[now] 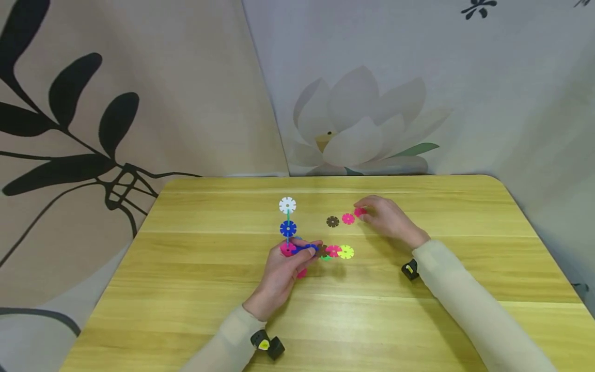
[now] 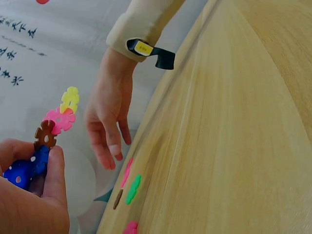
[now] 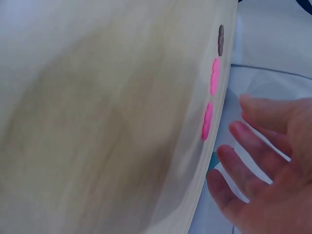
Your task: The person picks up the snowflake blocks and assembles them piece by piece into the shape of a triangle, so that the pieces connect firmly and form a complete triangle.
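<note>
My left hand (image 1: pixel 278 276) grips a linked assembly of notched plastic snowflake discs by a blue disc (image 2: pixel 18 174) near its corner. One arm of the assembly stretches away to a white disc (image 1: pixel 287 205). The other runs right through a brown disc (image 2: pixel 45 136) and a pink disc (image 2: pixel 60 120) to a yellow disc (image 1: pixel 345 252). My right hand (image 1: pixel 389 219) hovers by the loose pink disc (image 1: pixel 359 212), fingers parted and holding nothing. In the right wrist view, a gap shows between those fingers and the loose pink discs (image 3: pixel 207 122).
Left of that loose disc lie another pink disc (image 1: pixel 348 218) and a brown disc (image 1: pixel 332 221). A green disc (image 2: pixel 133 189) lies on the wooden table (image 1: pixel 372 320), partly covered by the assembly in the head view. One more pink disc (image 1: pixel 301 273) shows beside my left hand.
</note>
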A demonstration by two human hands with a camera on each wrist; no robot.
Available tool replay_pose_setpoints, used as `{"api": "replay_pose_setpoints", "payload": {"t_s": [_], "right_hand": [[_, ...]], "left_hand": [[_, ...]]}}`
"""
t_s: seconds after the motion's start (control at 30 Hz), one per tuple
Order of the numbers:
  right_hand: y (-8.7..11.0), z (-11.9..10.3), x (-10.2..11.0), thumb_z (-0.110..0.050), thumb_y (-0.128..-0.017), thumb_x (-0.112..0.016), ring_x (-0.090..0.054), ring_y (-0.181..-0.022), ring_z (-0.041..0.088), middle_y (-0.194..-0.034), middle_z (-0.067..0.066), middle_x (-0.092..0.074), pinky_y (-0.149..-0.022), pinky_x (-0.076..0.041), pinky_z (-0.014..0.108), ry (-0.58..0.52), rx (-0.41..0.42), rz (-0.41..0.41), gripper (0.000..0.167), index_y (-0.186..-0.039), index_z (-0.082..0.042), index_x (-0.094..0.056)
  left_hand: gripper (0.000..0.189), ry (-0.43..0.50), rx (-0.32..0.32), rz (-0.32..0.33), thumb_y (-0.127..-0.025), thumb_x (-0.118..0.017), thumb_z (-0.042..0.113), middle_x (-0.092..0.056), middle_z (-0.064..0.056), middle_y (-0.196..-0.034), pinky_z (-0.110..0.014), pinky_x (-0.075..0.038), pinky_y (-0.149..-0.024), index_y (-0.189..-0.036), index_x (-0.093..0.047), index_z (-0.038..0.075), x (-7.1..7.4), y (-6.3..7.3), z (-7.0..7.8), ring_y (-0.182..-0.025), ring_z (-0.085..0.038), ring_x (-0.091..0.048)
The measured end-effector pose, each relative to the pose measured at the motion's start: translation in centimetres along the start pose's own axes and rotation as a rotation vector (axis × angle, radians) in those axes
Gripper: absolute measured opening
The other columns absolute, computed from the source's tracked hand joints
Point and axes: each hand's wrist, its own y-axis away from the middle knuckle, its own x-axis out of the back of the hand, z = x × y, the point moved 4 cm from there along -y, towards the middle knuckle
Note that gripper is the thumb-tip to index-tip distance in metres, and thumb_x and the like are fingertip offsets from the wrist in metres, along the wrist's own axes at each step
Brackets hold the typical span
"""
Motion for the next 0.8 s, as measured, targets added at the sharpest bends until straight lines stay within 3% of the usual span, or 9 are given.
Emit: {"api": "replay_pose_setpoints", "payload": {"t_s": [0.27,0.5,0.8], "right_hand": [[-0.6,1.0,-0.1,-0.003,-0.100,-0.064,-0.054,-0.133,0.042,-0.140,0.023,-0.061,-0.113,-0.041,0.057,0.018,-0.041,-0.054,0.039,-0.139,0.002,-0.061],[-1.1,1.3,-0.5,-0.004,-0.099,-0.065,-0.059,-0.123,0.040,-0.133,0.023,-0.063,-0.108,-0.046,0.055,0.078,-0.024,-0.055,0.038,-0.137,0.004,-0.062],[-1.1,1.4,-0.4,-0.002,-0.096,-0.069,-0.061,-0.107,0.032,-0.114,0.017,-0.067,-0.098,-0.052,0.051,0.091,-0.043,-0.065,0.024,-0.119,0.004,-0.071]], "left_hand": [[0.012,0.002,0.002,0.002,-0.091,-0.069,-0.006,-0.068,-0.026,-0.128,-0.036,-0.055,-0.100,-0.097,-0.064,0.003,0.0,-0.1,0.0,-0.122,-0.031,-0.067],[0.012,0.011,0.001,0.006,-0.092,-0.069,-0.006,-0.068,-0.026,-0.127,-0.036,-0.055,-0.099,-0.097,-0.064,0.003,-0.2,0.0,0.1,-0.121,-0.031,-0.067],[0.015,0.034,0.002,0.005,-0.091,-0.068,-0.008,-0.068,-0.026,-0.127,-0.036,-0.055,-0.099,-0.094,-0.062,0.005,-0.2,0.0,0.2,-0.122,-0.031,-0.067]]}}
